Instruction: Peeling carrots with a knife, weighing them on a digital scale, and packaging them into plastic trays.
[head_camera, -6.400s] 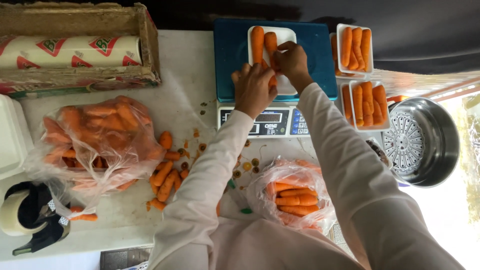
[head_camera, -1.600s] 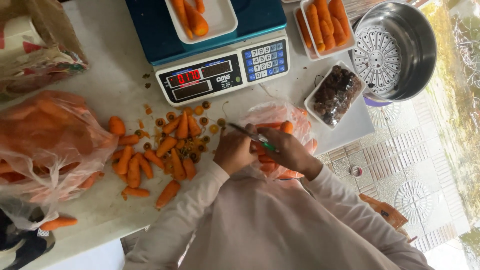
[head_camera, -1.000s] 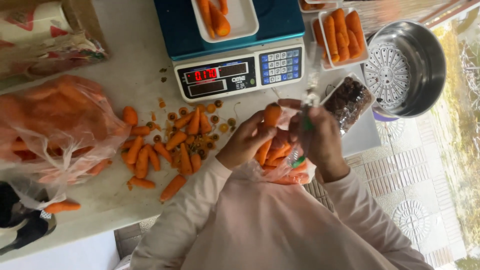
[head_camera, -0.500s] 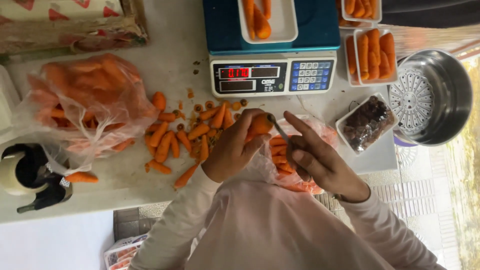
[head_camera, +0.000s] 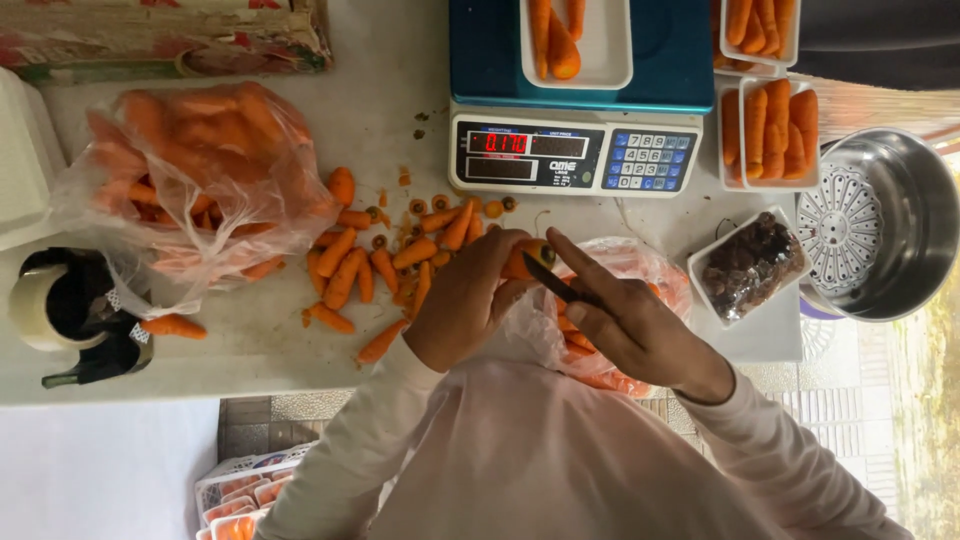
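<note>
We are seeing a white table (head_camera: 300, 350) carrying a blue scale (head_camera: 575, 110). Loose carrots (head_camera: 385, 265) are lying below-left of the scale, a big carrot bag (head_camera: 190, 180) left of it, a steel bowl (head_camera: 885, 225) right of it, a scrap tray (head_camera: 750, 265) below-right.

Glossy steel bowl (head_camera: 900, 225) at right; crinkly clear plastic bag (head_camera: 190, 190) upper left; matt white table (head_camera: 250, 330); smooth plastic scale (head_camera: 575, 100) at top.

You see a blue scale (head_camera: 575, 110) bearing a white tray (head_camera: 610, 60), a steel bowl (head_camera: 915, 230), a tape dispenser (head_camera: 70, 315) and loose carrot pieces (head_camera: 375, 265).
</note>
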